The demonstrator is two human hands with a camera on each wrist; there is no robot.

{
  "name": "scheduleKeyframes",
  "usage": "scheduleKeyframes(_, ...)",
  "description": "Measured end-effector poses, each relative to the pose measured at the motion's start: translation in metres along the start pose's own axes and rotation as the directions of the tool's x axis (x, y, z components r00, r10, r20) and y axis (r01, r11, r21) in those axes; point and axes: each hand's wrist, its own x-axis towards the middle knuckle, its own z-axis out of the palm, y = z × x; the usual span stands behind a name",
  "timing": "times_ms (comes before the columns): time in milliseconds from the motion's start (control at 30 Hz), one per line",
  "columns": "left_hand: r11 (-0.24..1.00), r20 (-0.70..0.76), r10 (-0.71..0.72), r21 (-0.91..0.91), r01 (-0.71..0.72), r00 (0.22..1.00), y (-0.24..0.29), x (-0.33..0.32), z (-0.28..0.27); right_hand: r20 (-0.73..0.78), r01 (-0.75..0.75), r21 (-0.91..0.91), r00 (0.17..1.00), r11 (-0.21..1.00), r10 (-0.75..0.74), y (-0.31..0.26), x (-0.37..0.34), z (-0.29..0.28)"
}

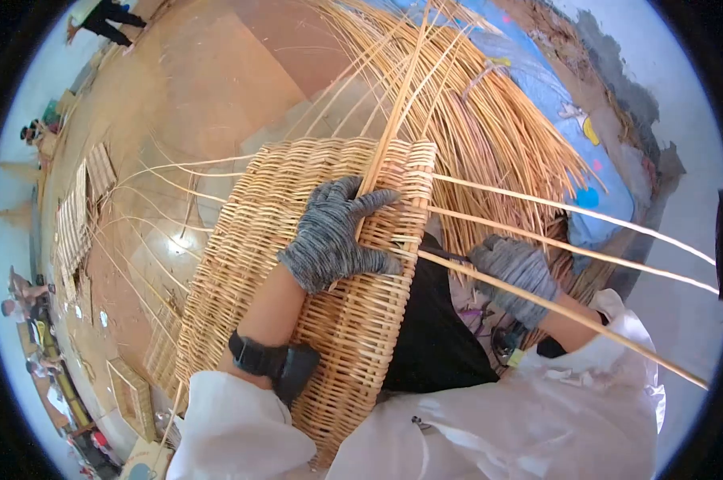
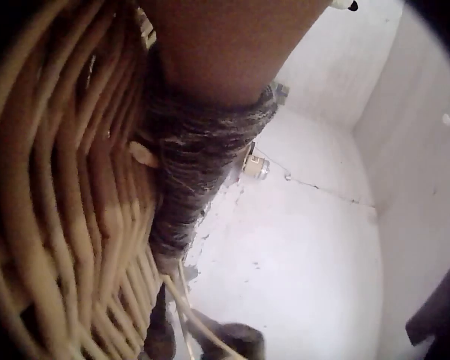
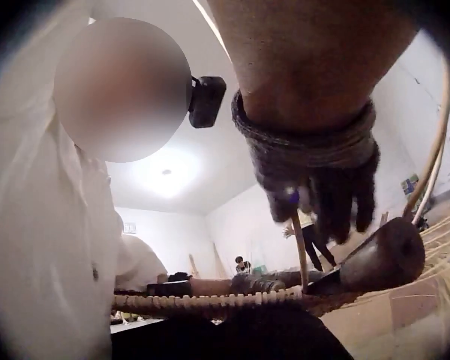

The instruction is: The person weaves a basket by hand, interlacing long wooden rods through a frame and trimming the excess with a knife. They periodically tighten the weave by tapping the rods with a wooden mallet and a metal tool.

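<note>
In the head view my left hand [image 1: 337,236], in a grey knit glove, rests on a woven wicker panel [image 1: 257,264], thumb and forefinger spread toward its right edge. Upright canes [image 1: 395,120] pass beneath its forefinger. My gloved right hand [image 1: 517,276] is beside that edge, where a dark pointed tool [image 1: 449,255] meets the weave. The right wrist view shows the tool's thick round handle [image 3: 382,255] just under the right fingertips; I cannot tell whether they grip it. A long cane [image 1: 569,308] runs from the panel edge past this hand. Glove and weave fill much of the left wrist view.
Loose cane ends stick out around the panel. A large heap of canes [image 1: 497,128] lies ahead on blue sheeting [image 1: 609,192]. Other woven panels [image 1: 73,216] and a rectangular frame [image 1: 131,396] are on the floor at left. Several people are farther off.
</note>
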Motion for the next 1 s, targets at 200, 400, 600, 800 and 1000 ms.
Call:
scheduleKeyframes(200, 0.999, 0.105, -0.008, -0.052, 0.014, 0.994, -0.001, 0.004, -0.008, 0.496, -0.221, 0.691, 0.838, 0.688, -0.229, 0.053, 0.017, 0.023)
scheduleKeyframes(400, 0.989, 0.066, -0.013, -0.148, 0.022, 0.998, -0.009, 0.000, -0.006, 0.656, -0.275, 0.140, 0.745, 0.951, 0.119, 0.043, -0.041, -0.008)
scheduleKeyframes(600, 0.999, 0.165, -0.020, -0.030, 0.025, 0.986, -0.012, -0.009, -0.016, 0.269, -0.278, 0.573, 0.952, 0.771, 0.144, 0.032, -0.135, 0.011)
scheduleKeyframes(800, 0.976, 0.319, 0.095, 0.158, -0.151, 0.943, 0.018, -0.077, -0.033, 0.251, -0.309, 0.880, 0.947, 0.360, 0.198, -0.056, -0.088, 0.016)
scheduleKeyframes(1000, 0.980, 0.228, 0.136, 0.111, -0.165, 0.964, 0.018, -0.078, -0.020, 0.230, -0.309, 0.863, 0.944, 0.399, 0.235, -0.061, -0.093, 0.028)
